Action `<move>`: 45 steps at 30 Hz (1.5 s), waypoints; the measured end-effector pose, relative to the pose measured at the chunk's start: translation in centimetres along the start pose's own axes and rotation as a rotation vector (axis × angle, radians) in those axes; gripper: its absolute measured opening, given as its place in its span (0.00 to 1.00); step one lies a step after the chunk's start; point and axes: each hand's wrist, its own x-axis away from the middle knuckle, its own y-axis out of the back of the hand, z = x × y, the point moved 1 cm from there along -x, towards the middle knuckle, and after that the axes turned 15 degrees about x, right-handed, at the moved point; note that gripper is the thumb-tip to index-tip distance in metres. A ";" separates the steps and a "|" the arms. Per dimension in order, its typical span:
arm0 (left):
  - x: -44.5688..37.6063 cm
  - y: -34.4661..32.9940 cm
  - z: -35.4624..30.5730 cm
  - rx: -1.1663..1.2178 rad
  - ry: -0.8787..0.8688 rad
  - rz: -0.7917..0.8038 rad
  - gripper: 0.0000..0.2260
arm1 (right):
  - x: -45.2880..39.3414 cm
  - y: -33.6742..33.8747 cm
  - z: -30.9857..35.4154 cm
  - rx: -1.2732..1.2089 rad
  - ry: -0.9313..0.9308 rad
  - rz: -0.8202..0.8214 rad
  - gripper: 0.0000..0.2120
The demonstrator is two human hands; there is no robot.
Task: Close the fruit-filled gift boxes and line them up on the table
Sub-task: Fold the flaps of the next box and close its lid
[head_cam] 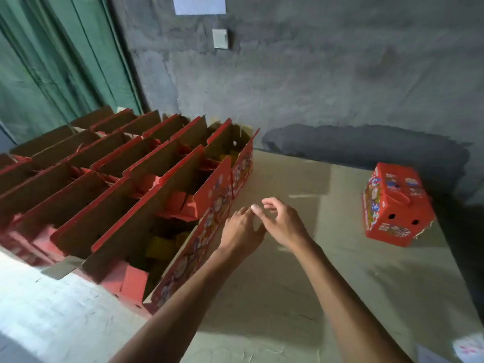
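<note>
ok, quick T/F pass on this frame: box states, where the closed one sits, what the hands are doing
1. One closed box stands alone at the right of the table. True.
2. The open boxes at the left all have their flaps folded shut. False: their flaps stand up and the insides show.
3. The left hand grips a box flap. False: it holds nothing, hovering by the nearest open box's printed side.
4. The right hand holds nothing. True.
5. The closed box touches the row of open boxes. False: bare table lies between them.
</note>
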 end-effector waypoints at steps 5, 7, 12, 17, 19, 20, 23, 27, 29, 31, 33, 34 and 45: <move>5.1 5.7 5.7 -0.211 0.013 -0.153 0.22 | 1.8 -6.7 6.5 -0.075 0.094 0.115 0.23; 6.7 7.6 7.3 -0.275 0.050 -0.196 0.23 | 2.5 -9.0 8.8 -0.109 0.125 0.157 0.19; 9.3 10.1 10.6 -0.261 0.289 -0.136 0.26 | 4.1 -13.5 12.3 -0.080 0.168 0.249 0.16; 10.3 10.4 11.7 -0.221 0.299 -0.122 0.08 | 4.7 -15.3 12.9 -0.111 0.125 0.177 0.16; 10.3 10.5 11.7 -0.210 0.315 -0.133 0.07 | 4.6 -15.3 12.7 -0.111 0.108 0.166 0.14; 10.2 10.4 11.8 -0.214 0.319 -0.126 0.07 | 4.5 -15.2 12.6 -0.114 0.100 0.159 0.13; 10.3 10.3 12.0 -0.255 0.308 -0.114 0.11 | 4.1 -15.0 12.1 -0.113 0.076 0.129 0.12; 11.1 9.7 11.9 -0.277 0.275 -0.112 0.11 | 3.6 -14.4 10.9 -0.147 0.028 0.105 0.10; 11.8 9.2 11.5 -0.256 0.237 -0.126 0.11 | 3.4 -13.8 9.9 -0.149 0.007 0.079 0.07; 12.4 8.7 10.9 -0.254 0.204 -0.122 0.11 | 3.2 -13.2 8.9 -0.151 -0.027 0.053 0.04; 12.9 8.2 10.3 -0.278 0.174 -0.089 0.11 | 3.1 -12.6 7.9 -0.135 -0.060 0.032 0.03; 13.2 8.0 9.9 -0.274 0.151 -0.077 0.12 | 3.0 -12.3 7.4 -0.129 -0.082 0.020 0.03; 13.4 4.6 5.7 -0.137 -0.072 0.057 0.15 | 3.4 -7.6 0.2 -0.151 -0.314 -0.133 0.07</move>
